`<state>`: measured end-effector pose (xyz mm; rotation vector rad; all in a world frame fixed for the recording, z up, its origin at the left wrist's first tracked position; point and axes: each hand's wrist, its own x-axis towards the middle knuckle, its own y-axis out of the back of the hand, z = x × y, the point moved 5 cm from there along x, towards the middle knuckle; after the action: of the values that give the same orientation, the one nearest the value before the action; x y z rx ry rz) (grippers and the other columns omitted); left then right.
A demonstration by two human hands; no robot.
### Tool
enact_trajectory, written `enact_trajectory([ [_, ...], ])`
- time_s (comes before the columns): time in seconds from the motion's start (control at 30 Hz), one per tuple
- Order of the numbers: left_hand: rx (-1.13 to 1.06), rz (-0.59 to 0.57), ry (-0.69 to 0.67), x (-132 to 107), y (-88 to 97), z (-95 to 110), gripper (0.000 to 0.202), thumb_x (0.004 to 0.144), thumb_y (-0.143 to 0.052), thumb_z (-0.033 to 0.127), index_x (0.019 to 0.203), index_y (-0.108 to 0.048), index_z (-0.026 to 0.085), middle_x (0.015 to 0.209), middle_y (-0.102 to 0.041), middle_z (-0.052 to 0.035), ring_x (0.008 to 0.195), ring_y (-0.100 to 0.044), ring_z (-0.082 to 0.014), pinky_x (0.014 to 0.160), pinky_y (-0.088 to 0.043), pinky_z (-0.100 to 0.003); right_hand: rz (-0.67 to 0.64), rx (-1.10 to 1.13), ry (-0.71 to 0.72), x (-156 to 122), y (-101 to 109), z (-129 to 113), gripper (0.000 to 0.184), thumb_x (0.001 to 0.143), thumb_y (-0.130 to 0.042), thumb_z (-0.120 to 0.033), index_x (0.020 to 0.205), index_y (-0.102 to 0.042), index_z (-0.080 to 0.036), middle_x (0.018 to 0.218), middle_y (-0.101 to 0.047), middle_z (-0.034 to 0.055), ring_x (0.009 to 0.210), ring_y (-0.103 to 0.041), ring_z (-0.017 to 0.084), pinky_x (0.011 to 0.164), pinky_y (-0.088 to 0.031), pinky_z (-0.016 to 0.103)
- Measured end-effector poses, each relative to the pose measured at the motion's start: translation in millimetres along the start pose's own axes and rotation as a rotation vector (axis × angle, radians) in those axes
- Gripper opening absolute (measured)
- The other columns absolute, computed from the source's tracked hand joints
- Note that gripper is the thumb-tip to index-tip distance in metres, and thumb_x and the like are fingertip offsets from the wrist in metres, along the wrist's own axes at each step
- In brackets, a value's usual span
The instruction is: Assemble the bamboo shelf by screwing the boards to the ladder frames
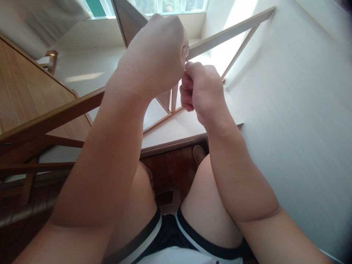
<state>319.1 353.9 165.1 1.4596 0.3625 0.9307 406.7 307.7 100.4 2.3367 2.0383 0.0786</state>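
My left hand [154, 55] is raised in front of me with its fingers curled closed, pinching something tiny at its fingertips. My right hand [202, 90] is a closed fist pressed against it, fingertips meeting the left ones around a small dark metal piece [187, 60] that I cannot make out. Both hands hover at a thin wooden rail [228, 33] of a light wooden frame. My bare knees and dark shorts show below.
A white board [297, 110] fills the right side. Wooden frame bars [49, 117] cross at left, over a wood-grain panel [24, 91]. A dark wooden floor [170, 168] with a shoe [198, 154] lies between my legs. Windows are at the top.
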Motion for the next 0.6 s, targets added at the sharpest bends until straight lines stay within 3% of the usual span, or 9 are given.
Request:
enact_trajectory([
  [0.23,-0.018,-0.021,0.096,-1.3,2.4,-1.3,0.018,0.075,-0.045,0.028,0.057,-0.049,0.028,0.07,-0.053,-0.0096,0.076,-0.044,-0.0283,0.081,-0.03,-0.047,-0.006,-0.012,0.048,-0.7,0.9,-3.9,0.04,0.088,-0.049,-0.037,0.057,-0.027,-0.026,0.05,-0.034,-0.0023,0.046,-0.035,0.014,0.047,-0.031,0.032],
  [0.47,-0.026,0.006,0.062,-0.6,2.5,-0.6,0.029,0.079,-0.042,0.027,0.054,-0.027,0.027,0.063,-0.037,-0.0045,0.071,-0.033,-0.0244,0.079,-0.03,-0.048,0.024,-0.137,0.096,1.1,2.1,-6.9,0.041,0.09,-0.046,-0.034,0.055,-0.028,-0.025,0.052,-0.034,-0.002,0.049,-0.035,0.015,0.051,-0.033,0.032],
  [0.6,-0.022,-0.003,0.04,-1.0,2.4,-2.1,0.029,0.078,-0.042,0.025,0.053,-0.027,0.029,0.062,-0.036,-0.0038,0.07,-0.03,-0.0236,0.08,-0.028,-0.05,0.029,-0.303,0.146,2.3,3.6,-6.8,0.043,0.094,-0.038,-0.035,0.054,-0.026,-0.026,0.052,-0.033,-0.001,0.051,-0.035,0.018,0.052,-0.03,0.034],
])
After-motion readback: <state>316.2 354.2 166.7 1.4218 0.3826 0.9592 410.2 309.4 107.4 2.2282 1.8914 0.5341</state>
